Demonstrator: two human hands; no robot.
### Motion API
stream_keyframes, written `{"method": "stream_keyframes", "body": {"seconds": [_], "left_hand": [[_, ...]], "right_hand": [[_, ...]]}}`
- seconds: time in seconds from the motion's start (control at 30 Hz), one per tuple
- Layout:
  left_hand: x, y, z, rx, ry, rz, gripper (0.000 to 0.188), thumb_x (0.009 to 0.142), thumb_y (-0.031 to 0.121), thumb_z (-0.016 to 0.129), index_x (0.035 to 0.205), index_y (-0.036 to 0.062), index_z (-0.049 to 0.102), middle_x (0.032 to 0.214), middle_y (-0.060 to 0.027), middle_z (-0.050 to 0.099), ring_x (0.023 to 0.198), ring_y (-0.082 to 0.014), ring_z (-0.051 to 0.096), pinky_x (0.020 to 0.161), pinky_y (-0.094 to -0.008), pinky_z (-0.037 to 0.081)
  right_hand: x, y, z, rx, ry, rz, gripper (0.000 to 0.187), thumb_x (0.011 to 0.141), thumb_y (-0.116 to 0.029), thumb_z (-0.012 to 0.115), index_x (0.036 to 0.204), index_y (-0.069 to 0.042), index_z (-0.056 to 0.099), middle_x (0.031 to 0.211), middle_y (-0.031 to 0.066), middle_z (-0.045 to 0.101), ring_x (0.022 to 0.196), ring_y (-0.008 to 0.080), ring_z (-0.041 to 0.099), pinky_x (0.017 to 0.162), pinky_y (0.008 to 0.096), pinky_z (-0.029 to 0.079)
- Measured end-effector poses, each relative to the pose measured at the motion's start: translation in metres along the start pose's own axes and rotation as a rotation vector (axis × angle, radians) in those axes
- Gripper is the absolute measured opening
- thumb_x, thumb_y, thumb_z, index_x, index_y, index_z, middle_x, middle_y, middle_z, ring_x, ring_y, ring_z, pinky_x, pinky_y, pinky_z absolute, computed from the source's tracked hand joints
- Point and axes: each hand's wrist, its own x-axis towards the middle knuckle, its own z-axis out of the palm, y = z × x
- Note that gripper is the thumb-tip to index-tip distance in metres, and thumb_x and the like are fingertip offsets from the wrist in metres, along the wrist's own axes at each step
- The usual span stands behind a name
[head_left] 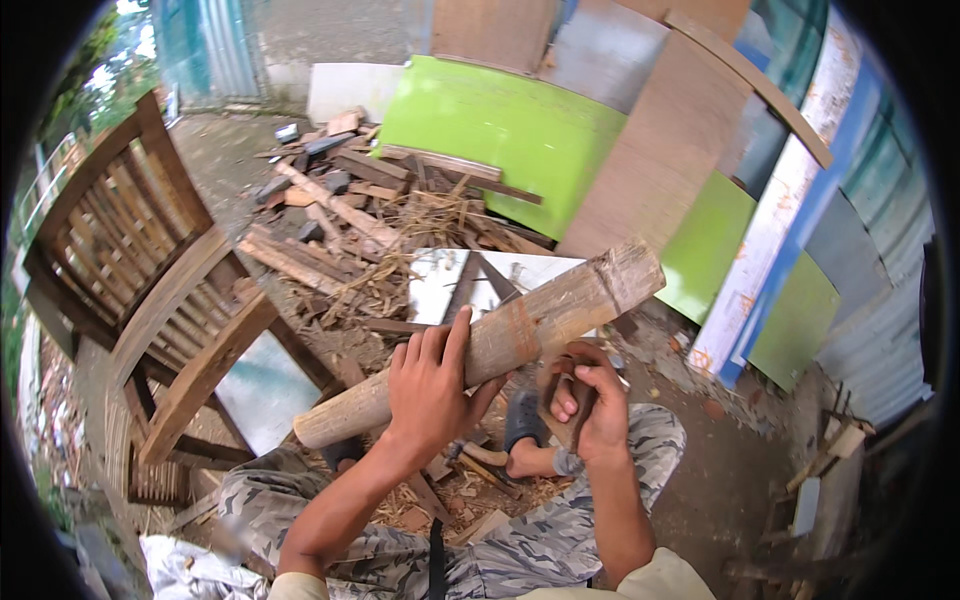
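A thick, weathered length of bamboo (510, 335) slants across in front of me, its far end up to the right and its near end low on the left. My left hand (432, 385) grips it near the middle, fingers laid over the top and thumb along the lower side. Just below its right half is my right hand (590, 405), with the fingers curled in. A flat brownish piece (566, 430) shows against that palm; its kind is unclear. Between my feet lies a tool with a curved wooden handle (485, 455), among wood chips, its head partly hidden.
A slatted wooden chair (190, 360) stands close on the left. Ahead lies a heap of scrap wood and shavings (350, 200), with a white board (435, 285) nearer me. Green panels (500, 125) and planks lean against the wall. More scrap wood (835, 450) lies at right.
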Motion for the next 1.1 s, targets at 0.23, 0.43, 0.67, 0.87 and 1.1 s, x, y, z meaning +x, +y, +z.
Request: {"method": "stream_keyframes", "body": {"seconds": [0.23,0.43,0.67,0.87,1.1], "left_hand": [[0.031,-0.11,-0.119,0.337,-0.078,-0.258,0.085,0.086,0.05,0.077,0.15,0.0013,0.046,0.12,-0.0225,0.059,0.109,-0.0393,0.061,0.094,-0.0466,0.05],[0.017,-0.199,-0.169,0.594,-0.277,-0.373,0.088,0.088,0.061,0.068,0.15,0.0027,0.047,0.122,-0.0213,0.061,0.116,-0.0381,0.061,0.095,-0.0484,0.05],[-0.01,-0.253,-0.144,0.471,-0.349,-0.605,0.099,0.088,0.08,0.051,0.152,0.004,0.046,0.135,-0.0268,0.058,0.123,-0.041,0.06,0.101,-0.0499,0.049],[-0.006,-0.262,-0.138,0.471,-0.308,-0.77,0.098,0.095,0.076,0.041,0.152,-0.0028,0.041,0.121,-0.0324,0.066,0.116,-0.0434,0.065,0.098,-0.0513,0.051],[0.011,-0.259,-0.123,0.517,-0.199,-0.931,0.095,0.097,0.072,0.04,0.15,-0.0064,0.04,0.092,-0.031,0.073,0.093,-0.0451,0.072,0.086,-0.0512,0.055]], "right_hand": [[0.022,0.059,-0.039,-0.249,-0.012,0.035,0.026,0.092,-0.002,0.056,0.117,0.002,0.062,0.089,0.0109,0.066,0.05,0.0101,0.05,0.043,0.0272,0.043],[0.042,0.072,-0.023,-0.236,-0.044,0.048,0.023,0.094,-0.001,0.057,0.116,0.0,0.064,0.088,0.0095,0.065,0.052,0.0077,0.051,0.045,0.0248,0.043],[0.044,0.081,-0.001,-0.321,-0.083,-0.036,0.04,0.092,-0.002,0.054,0.132,-0.003,0.058,0.089,0.0099,0.066,0.053,0.0062,0.049,0.048,0.0221,0.041],[0.038,0.09,0.014,-0.515,-0.244,-0.288,0.077,0.088,-0.007,0.049,0.161,-0.005,0.027,0.084,0.0085,0.067,0.053,0.0058,0.049,0.049,0.0216,0.044],[0.03,0.111,0.018,-0.879,-0.427,-0.622,0.066,0.095,-0.027,0.069,0.146,0.009,0.05,0.079,0.0094,0.072,0.066,0.0138,0.067,0.063,0.0274,0.053]]}}
